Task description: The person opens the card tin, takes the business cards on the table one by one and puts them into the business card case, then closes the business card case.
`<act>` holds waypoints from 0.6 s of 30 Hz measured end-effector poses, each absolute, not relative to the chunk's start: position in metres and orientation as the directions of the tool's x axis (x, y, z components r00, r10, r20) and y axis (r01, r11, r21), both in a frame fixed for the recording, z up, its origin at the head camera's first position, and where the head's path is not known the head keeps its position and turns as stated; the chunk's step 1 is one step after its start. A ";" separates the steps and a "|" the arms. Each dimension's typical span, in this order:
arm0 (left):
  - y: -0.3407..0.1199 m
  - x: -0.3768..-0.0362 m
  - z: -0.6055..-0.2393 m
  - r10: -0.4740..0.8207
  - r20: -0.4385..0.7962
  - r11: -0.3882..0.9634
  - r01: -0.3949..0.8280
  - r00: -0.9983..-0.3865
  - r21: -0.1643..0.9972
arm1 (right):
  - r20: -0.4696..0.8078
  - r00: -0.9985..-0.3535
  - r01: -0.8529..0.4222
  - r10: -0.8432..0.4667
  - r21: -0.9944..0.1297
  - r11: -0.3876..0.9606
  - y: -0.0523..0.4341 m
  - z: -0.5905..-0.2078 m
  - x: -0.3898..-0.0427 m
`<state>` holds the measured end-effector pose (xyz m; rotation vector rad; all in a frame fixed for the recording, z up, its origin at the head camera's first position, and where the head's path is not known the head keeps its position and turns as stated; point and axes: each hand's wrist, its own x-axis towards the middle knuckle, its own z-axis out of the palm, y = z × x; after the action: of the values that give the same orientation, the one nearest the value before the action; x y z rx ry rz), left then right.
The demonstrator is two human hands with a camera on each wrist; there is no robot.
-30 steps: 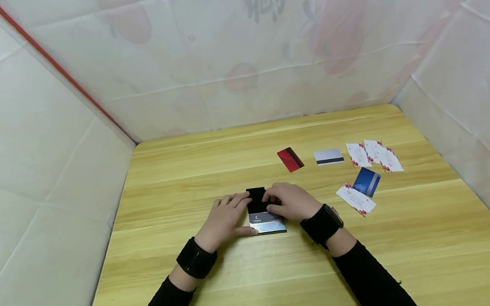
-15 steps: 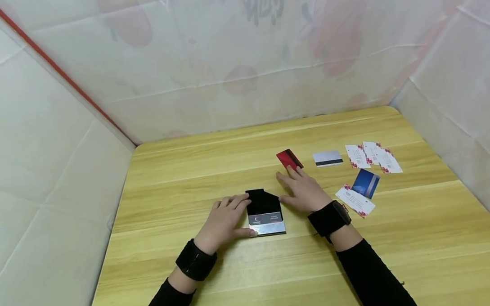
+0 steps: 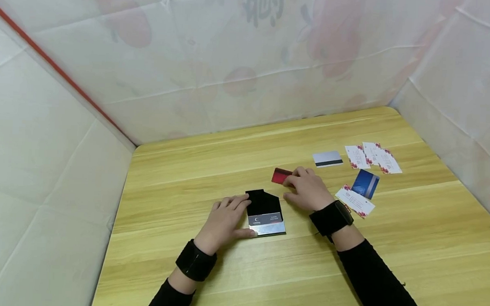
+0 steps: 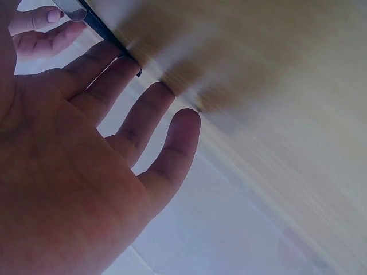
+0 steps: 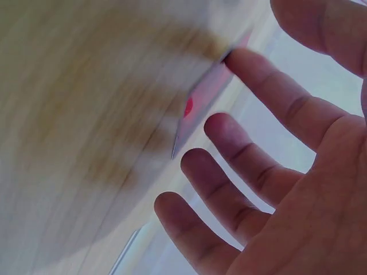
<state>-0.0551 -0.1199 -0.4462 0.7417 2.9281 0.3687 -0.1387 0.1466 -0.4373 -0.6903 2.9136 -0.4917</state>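
Left hand (image 3: 222, 222): fingers spread, thumb and forefinger touching the left edge of the black-and-silver card holder (image 3: 263, 204), on the wood-grain table (image 3: 179, 177). Red striped card (image 3: 279, 177): beyond the holder, contacted by the right hand's (image 3: 308, 191) forefinger; fingers spread. Further right: silver striped card (image 3: 327, 157), blue card (image 3: 364, 184), white floral cards (image 3: 354, 200).

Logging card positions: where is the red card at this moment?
In the head view, the red card is just right of centre, touched by the right hand, beyond the card holder, with the silver striped card farther back right.
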 end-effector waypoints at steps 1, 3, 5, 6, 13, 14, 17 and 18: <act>-0.119 -0.055 -0.447 0.479 -0.039 0.853 0.454 -0.877 0.257 | -0.022 -0.893 -0.417 -0.450 -0.341 0.843 0.148 -0.438 -0.139; -0.119 -0.055 -0.447 0.477 -0.040 0.855 0.453 -0.878 0.254 | -0.017 -0.895 -0.414 -0.447 -0.345 0.842 0.149 -0.440 -0.139; -0.119 -0.054 -0.448 0.476 -0.042 0.855 0.451 -0.879 0.255 | -0.024 -0.894 -0.413 -0.447 -0.340 0.845 0.149 -0.441 -0.140; -0.119 -0.054 -0.447 0.475 -0.043 0.855 0.450 -0.879 0.258 | -0.029 -0.894 -0.411 -0.447 -0.341 0.845 0.149 -0.441 -0.140; -0.121 -0.055 -0.448 0.481 -0.040 0.852 0.455 -0.876 0.258 | -0.032 -0.891 -0.415 -0.453 -0.346 0.841 0.150 -0.442 -0.143; -0.121 -0.055 -0.448 0.481 -0.040 0.852 0.456 -0.876 0.257 | -0.030 -0.891 -0.415 -0.452 -0.346 0.841 0.150 -0.443 -0.143; -0.121 -0.055 -0.447 0.483 -0.037 0.852 0.459 -0.875 0.252 | -0.033 -0.894 -0.408 -0.447 -0.353 0.842 0.150 -0.443 -0.144; -0.121 -0.055 -0.447 0.483 -0.037 0.852 0.460 -0.875 0.252 | -0.036 -0.895 -0.403 -0.444 -0.360 0.842 0.150 -0.443 -0.144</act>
<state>-0.0552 -0.1206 -0.4468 0.7472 2.9275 0.3615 -0.1440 0.1499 -0.4433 -0.6690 2.9010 -0.5273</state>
